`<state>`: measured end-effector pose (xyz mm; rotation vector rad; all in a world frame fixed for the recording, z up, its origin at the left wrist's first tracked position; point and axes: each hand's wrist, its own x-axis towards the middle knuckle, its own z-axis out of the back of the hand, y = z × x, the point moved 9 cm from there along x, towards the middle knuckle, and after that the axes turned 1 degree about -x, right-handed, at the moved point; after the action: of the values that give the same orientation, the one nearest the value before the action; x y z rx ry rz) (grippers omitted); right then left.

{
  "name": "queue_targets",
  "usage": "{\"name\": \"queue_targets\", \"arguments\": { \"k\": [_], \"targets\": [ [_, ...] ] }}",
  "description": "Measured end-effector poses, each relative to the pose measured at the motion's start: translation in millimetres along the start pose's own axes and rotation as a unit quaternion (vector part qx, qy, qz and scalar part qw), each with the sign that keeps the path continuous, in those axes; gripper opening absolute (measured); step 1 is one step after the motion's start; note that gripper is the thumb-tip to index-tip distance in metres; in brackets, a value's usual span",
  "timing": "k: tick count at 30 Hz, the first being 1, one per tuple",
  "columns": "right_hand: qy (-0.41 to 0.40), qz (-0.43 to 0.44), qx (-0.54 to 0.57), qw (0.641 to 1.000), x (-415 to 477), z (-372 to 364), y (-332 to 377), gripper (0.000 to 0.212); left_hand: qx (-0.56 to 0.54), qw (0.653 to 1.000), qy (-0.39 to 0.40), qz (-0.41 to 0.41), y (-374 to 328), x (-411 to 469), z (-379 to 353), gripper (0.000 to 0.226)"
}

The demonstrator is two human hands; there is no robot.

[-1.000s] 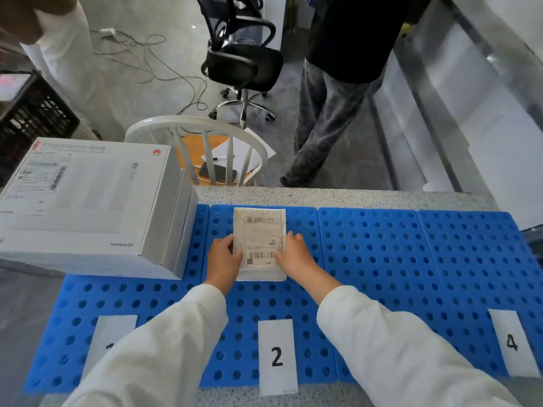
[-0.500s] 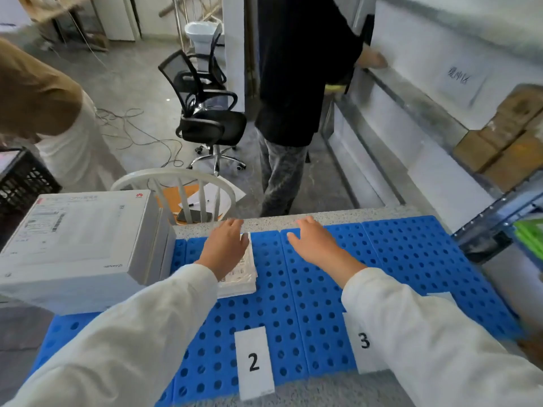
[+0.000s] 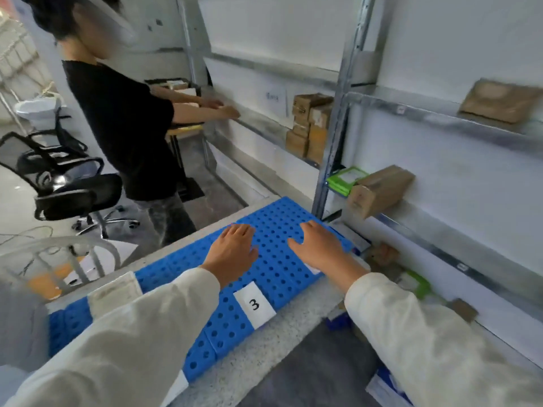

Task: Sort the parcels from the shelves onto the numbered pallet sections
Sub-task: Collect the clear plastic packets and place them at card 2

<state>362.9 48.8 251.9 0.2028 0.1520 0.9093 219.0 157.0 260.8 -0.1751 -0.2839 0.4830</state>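
Both hands are empty, fingers loosely spread, palms down: the left hand [image 3: 232, 254] and right hand [image 3: 318, 249] hover over the blue pallet [image 3: 273, 218], beyond its label 3 [image 3: 255, 304]. The brown carton [image 3: 379, 190], shelved just past the pallet's right end, looks stiff and light; grip its long sides. Half a second ago the left hand covered the flat packet [image 3: 114, 293], which now lies free toward the pallet's left.

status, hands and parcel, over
Left hand and right hand open, empty, over blue pallet. Flat parcel on pallet, left of card 3. Cardboard box on shelf ahead, unobstructed.
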Motion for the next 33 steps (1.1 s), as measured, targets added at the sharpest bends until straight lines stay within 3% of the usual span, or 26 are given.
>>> {"name": "queue_targets", "arguments": {
  "k": [3, 8, 11, 17, 22, 28, 33],
  "targets": [
    [-0.036, -0.055, 0.011, 0.998, -51.0, 29.5, -69.7, 0.065, -0.008, 0.998, 0.035, -0.060, -90.5, 12.4, -17.3, 0.051],
    [-0.122, -0.164, 0.006, 0.979, -160.0, 64.7, -182.0, 0.051, -0.023, 0.983, 0.030, -0.177, -240.2, 12.4, -31.4, 0.046],
    [-0.143, -0.237, 0.007, 0.961, -230.3, 79.2, -244.4, 0.056, -0.007, 0.960, 0.022, -0.280, -336.7, 0.0, -36.3, 0.039],
    [-0.201, -0.372, -0.020, 0.906, -361.0, 125.6, -333.8, 0.055, -0.095, 0.920, 0.012, -0.381, -503.2, -41.9, -31.6, 0.049],
    [-0.250, -0.466, -0.008, 0.849, -465.5, 143.6, -376.7, 0.058, -0.126, 0.858, 0.009, -0.498, -609.6, -116.6, -28.5, 0.041],
    [-0.231, -0.542, -0.030, 0.807, -580.0, 151.0, -408.8, 0.055, -0.159, 0.802, -0.009, -0.575, -702.8, -167.1, -10.8, 0.039],
    [-0.235, -0.589, -0.041, 0.772, -646.6, 163.1, -426.0, 0.057, -0.166, 0.782, 0.014, -0.600, -747.9, -190.8, -16.1, 0.042]
  ]
}}
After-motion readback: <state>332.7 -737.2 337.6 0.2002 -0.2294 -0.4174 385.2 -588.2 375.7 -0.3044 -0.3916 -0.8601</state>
